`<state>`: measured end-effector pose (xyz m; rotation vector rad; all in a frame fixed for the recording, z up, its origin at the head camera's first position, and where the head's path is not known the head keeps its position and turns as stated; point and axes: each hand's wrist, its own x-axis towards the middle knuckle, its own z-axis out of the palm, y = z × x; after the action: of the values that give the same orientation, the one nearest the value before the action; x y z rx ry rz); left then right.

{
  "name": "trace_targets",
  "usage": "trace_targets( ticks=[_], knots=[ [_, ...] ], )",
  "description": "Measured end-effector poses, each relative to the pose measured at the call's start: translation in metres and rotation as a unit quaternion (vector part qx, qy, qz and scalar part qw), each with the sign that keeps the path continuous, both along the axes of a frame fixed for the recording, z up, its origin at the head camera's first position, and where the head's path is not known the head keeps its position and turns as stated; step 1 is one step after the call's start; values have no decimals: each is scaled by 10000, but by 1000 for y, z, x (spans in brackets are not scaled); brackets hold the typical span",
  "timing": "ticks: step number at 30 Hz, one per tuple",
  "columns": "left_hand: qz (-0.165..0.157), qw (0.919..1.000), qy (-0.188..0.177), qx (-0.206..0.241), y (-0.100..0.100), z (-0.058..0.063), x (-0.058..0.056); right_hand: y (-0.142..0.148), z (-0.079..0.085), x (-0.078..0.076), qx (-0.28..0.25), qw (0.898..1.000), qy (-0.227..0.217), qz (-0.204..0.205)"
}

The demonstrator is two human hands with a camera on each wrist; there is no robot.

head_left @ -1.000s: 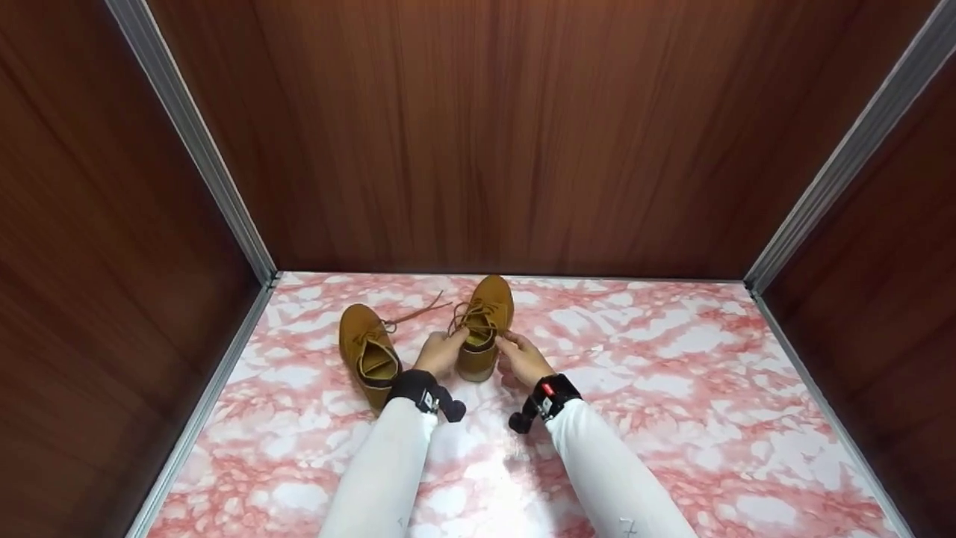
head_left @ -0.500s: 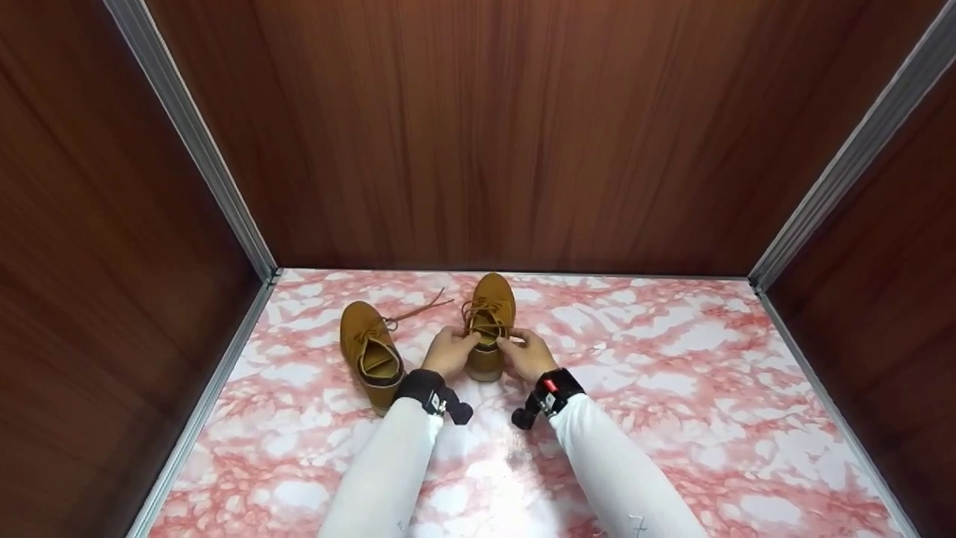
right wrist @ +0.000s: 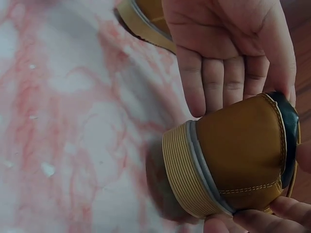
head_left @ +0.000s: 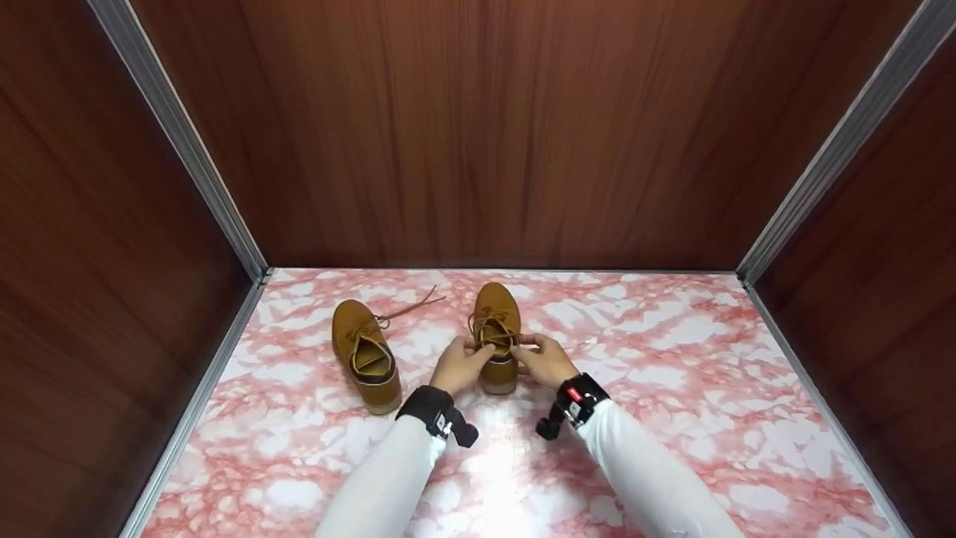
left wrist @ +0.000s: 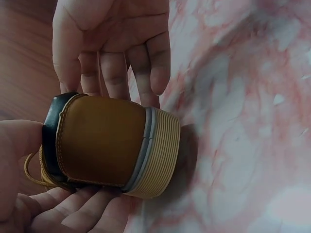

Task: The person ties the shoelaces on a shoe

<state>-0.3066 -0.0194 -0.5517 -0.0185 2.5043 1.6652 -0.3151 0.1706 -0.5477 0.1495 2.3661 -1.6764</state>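
Observation:
Both hands hold a tan lace-up shoe [head_left: 497, 306], its toe toward the back wall and its heel toward me. The left hand [head_left: 457, 368] grips its left side, thumb at the collar and fingers along the upper. On the opposite side, the right hand [head_left: 550, 362] grips in the same way. Both wrist views show the dark collar lining [left wrist: 54, 131] and the ridged pale heel [right wrist: 187, 170] between the hands. Loose brown lace [left wrist: 36, 177] loops beside the collar. Whether the sole touches the floor, I cannot tell.
A matching tan shoe [head_left: 355, 329] stands to the left, its lace [head_left: 411, 305] trailing right across the floor. Pink-and-white marbled flooring [head_left: 672, 373] lies underneath. Brown wood-look panels [head_left: 478, 134] with grey metal corner strips [head_left: 187, 142] enclose the back and both sides.
The held shoe has shifted slightly right and toward me, away from the back wall. Both hands have moved along with it, and the thumbs stay at its collar. The other shoe stays put.

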Motion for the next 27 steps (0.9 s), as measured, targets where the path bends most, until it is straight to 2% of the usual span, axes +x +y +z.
trace_targets(
  ticks=[4,12,17,20,27],
  knots=[
    [-96,9999,74,27,5,-4,12,9,-3,14,26,10000,15,8],
    [-221,9996,163,-51,7,-10,34,18,-11,38,-344,9992,157,152],
    [-211,9995,188,-122,4,-12,46,21,-12,51,-30,9971,548,535],
    [-290,9992,255,-109,4,-13,53,24,-13,57,188,9954,686,634],
    [-448,9985,292,-98,8,-16,66,31,-18,71,189,9957,633,653]
  ],
)
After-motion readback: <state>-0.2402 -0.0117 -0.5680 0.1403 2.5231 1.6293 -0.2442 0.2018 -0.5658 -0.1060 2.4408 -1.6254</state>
